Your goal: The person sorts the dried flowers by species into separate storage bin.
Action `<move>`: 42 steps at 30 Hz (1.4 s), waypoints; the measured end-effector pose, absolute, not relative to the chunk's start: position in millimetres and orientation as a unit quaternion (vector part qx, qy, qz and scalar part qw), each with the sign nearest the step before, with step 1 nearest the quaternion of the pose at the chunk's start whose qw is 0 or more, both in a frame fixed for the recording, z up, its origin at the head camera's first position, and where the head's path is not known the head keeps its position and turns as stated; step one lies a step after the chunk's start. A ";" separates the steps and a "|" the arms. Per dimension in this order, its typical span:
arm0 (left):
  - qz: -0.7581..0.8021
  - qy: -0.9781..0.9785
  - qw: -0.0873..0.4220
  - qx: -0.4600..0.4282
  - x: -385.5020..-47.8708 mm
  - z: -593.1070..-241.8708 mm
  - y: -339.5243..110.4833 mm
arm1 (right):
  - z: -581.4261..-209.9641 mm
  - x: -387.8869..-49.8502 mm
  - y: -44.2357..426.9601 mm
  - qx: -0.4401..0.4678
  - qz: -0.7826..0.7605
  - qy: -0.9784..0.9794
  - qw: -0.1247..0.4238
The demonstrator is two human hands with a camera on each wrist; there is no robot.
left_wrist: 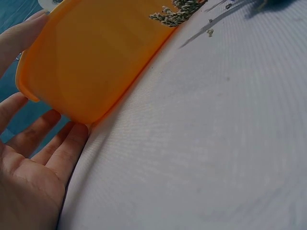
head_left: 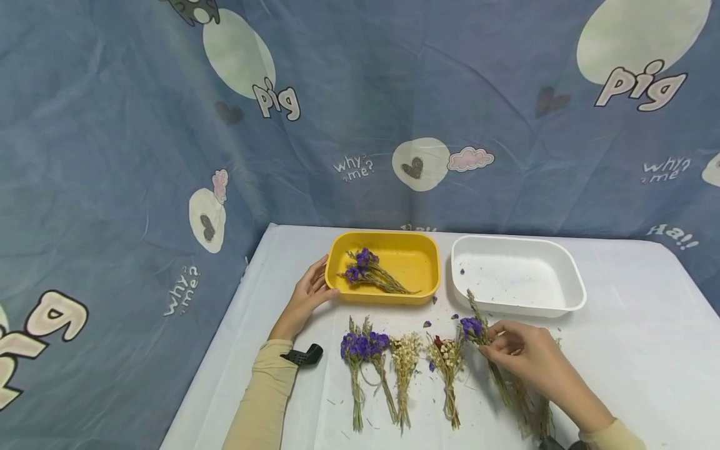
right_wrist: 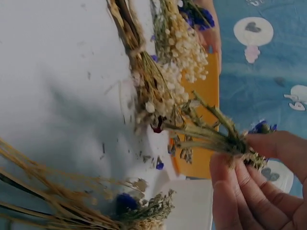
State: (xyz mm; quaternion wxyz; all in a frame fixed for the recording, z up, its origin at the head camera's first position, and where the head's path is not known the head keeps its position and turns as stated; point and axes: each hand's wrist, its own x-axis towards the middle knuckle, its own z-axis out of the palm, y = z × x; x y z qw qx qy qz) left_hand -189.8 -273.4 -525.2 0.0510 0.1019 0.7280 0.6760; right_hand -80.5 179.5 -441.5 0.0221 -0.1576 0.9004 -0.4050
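Observation:
At the left end of a yellow bin (head_left: 419, 265), my left hand (head_left: 306, 297) touches the wall with spread, mostly straight fingers; the left wrist view shows the thumb near the rim. Small bunches of dried purple flowers (head_left: 365, 269) lie inside the bin. My right hand (head_left: 525, 350) pinches a dried purple flower bunch (head_left: 474, 325) between thumb and fingers, above the table. Its stems (right_wrist: 206, 136) show in the right wrist view. Beneath and beside that hand lie more dried stems (head_left: 523, 406), partly hidden by it.
A white bin (head_left: 512, 275) stands right of the yellow one, with a few purple bits in it. In front lie purple bunches (head_left: 362, 347), a cream bunch (head_left: 405, 359) and a cream bunch with red (head_left: 447, 362). Loose petals and stem bits dot the white tabletop (head_left: 635, 325).

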 end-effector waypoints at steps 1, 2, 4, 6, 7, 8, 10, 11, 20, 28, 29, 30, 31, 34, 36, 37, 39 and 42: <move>0.676 0.728 0.051 0.102 -189.8 -525.3 -273.4 | -441.7 -83.4 179.5 -0.164 -0.409 0.897 0.022; 0.675 0.729 0.050 0.103 -189.6 -525.4 -273.5 | -441.7 -86.3 179.4 -0.170 -0.412 0.895 0.023; 0.673 0.730 0.049 0.105 -189.4 -525.9 -273.6 | -441.7 -91.5 178.9 -0.177 -0.420 0.889 0.030; 0.672 0.731 0.049 0.108 -189.1 -526.7 -274.0 | -440.7 -96.7 177.9 -0.182 -0.426 0.885 0.036; 0.672 0.731 0.049 0.109 -189.0 -527.2 -274.2 | -440.0 -99.5 177.4 -0.186 -0.425 0.885 0.037; 0.672 0.731 0.050 0.110 -188.8 -527.6 -274.4 | -438.9 -102.4 176.7 -0.190 -0.423 0.885 0.037; 0.671 0.732 0.051 0.110 -188.8 -528.5 -274.6 | -436.1 -108.3 175.6 -0.195 -0.420 0.886 0.039; 0.671 0.732 0.051 0.110 -188.8 -528.8 -274.6 | -434.5 -111.4 175.0 -0.198 -0.415 0.887 0.038; 0.675 0.728 0.051 0.110 -188.2 -527.0 -273.5 | -421.7 -136.5 169.0 -0.212 -0.393 0.894 0.034; 0.676 0.728 0.051 0.107 -188.2 -525.4 -273.3 | -409.2 -161.4 159.3 -0.220 -0.389 0.892 0.064; 0.676 0.727 0.050 0.108 -188.2 -525.5 -273.3 | -407.8 -164.4 157.6 -0.222 -0.389 0.891 0.070; 0.676 0.727 0.051 0.108 -188.1 -525.4 -273.2 | -407.0 -167.5 155.8 -0.222 -0.390 0.891 0.076; 0.677 0.726 0.051 0.107 -188.1 -525.3 -273.2 | -406.6 -170.6 154.2 -0.222 -0.390 0.890 0.080; 0.676 0.726 0.051 0.110 -188.2 -525.4 -273.3 | -405.1 -179.3 148.9 -0.226 -0.392 0.887 0.090; 0.677 0.726 0.052 0.110 -188.2 -525.2 -273.3 | -404.8 -185.3 145.3 -0.230 -0.393 0.886 0.091; 0.676 0.726 0.052 0.110 -188.3 -525.1 -273.3 | -404.3 -188.3 143.4 -0.231 -0.393 0.885 0.093; 0.676 0.727 0.052 0.108 -188.5 -524.8 -273.3 | -402.9 -194.1 139.5 -0.235 -0.396 0.882 0.098; 0.676 0.727 0.052 0.108 -189.0 -524.9 -273.5 | -400.5 -202.7 133.3 -0.242 -0.398 0.878 0.110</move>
